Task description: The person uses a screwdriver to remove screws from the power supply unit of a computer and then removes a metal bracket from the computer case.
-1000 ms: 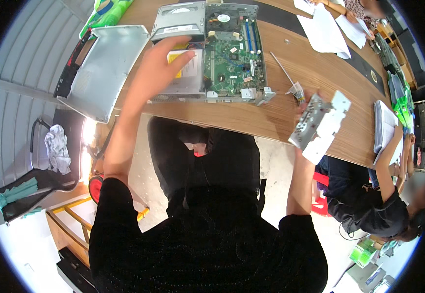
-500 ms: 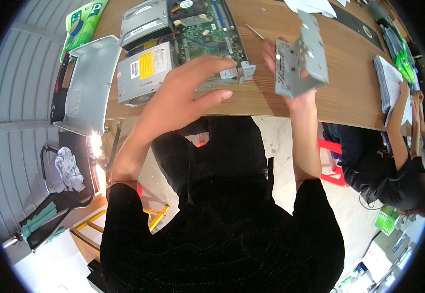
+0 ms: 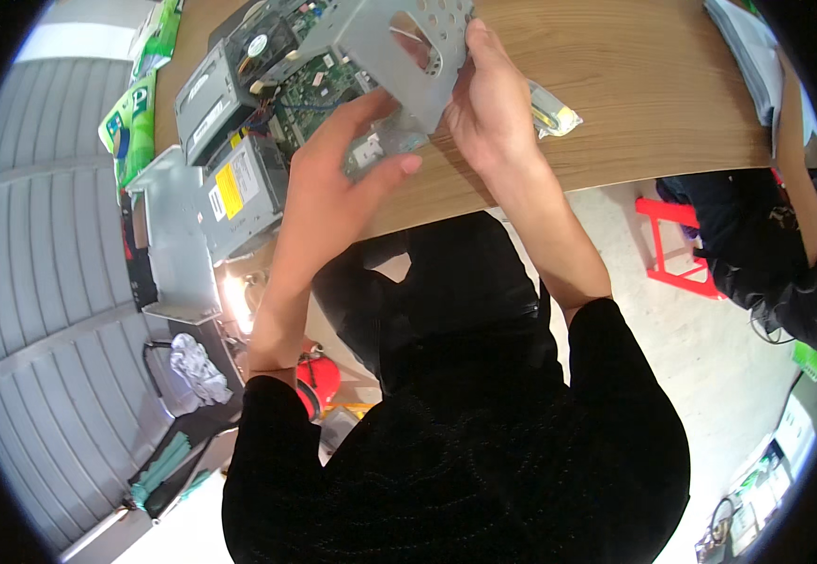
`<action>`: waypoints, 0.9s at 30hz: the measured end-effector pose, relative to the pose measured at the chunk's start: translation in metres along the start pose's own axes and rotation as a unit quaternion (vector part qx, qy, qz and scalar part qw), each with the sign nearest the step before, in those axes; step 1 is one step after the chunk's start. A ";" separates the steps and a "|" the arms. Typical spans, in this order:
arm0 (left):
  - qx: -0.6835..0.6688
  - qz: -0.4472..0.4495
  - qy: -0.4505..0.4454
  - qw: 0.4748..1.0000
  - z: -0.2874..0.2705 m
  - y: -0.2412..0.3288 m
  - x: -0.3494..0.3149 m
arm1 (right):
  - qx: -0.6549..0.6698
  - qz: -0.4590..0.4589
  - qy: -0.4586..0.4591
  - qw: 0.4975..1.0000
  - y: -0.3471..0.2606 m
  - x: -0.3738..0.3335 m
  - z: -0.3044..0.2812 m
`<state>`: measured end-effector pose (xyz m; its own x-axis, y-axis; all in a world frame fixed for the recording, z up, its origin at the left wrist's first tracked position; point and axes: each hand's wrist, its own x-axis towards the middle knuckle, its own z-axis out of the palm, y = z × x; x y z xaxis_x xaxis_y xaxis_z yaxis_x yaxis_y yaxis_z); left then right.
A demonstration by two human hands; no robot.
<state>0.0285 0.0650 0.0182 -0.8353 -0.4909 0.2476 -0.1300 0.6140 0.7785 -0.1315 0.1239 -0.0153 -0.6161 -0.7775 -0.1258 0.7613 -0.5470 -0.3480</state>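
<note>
My right hand (image 3: pixel 493 108) grips a grey metal drive cage (image 3: pixel 375 47) by its right side. The perforated cage is tilted above the near right part of an opened computer, hiding some of the green circuit board (image 3: pixel 319 85). My left hand (image 3: pixel 338 174) is at the board's near corner, its thumb and forefinger spread. Between them show a small metal bracket and a white piece (image 3: pixel 368 150). The forefinger's tip passes by the cage's lower edge; whether it touches is hidden. Left of this hand is a silver power supply (image 3: pixel 248 193) with a yellow label.
A silver optical drive (image 3: pixel 209 103) and a black fan (image 3: pixel 263 47) sit farther back. A grey metal panel (image 3: pixel 183 235) leans at the table's left end beside green packages (image 3: pixel 131 122). A clear packet (image 3: pixel 554 113) lies right of my right hand. Another person's arm (image 3: pixel 796 160) is far right.
My right hand has carried the drive cage leftward, from over bare tabletop to above the circuit board. My left hand stays by the board's near corner. The whole view has shifted and turned.
</note>
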 end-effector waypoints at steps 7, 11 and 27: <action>0.215 -0.127 -0.042 0.967 0.011 -0.011 0.006 | -0.048 -0.114 0.068 0.990 -0.031 -0.013 -0.031; 0.328 -0.016 0.000 0.944 0.023 -0.010 0.013 | -0.068 -0.156 0.107 0.980 -0.046 -0.032 -0.053; 0.223 0.016 -0.034 0.974 0.010 -0.012 0.028 | -0.232 -0.096 -0.005 0.968 -0.025 -0.067 -0.092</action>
<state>0.0014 0.0503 0.0104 -0.8745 -0.4337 0.2171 -0.3095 0.8437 0.4387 -0.1281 0.2182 -0.0832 -0.7337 -0.6795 -0.0084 0.4584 -0.4858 -0.7443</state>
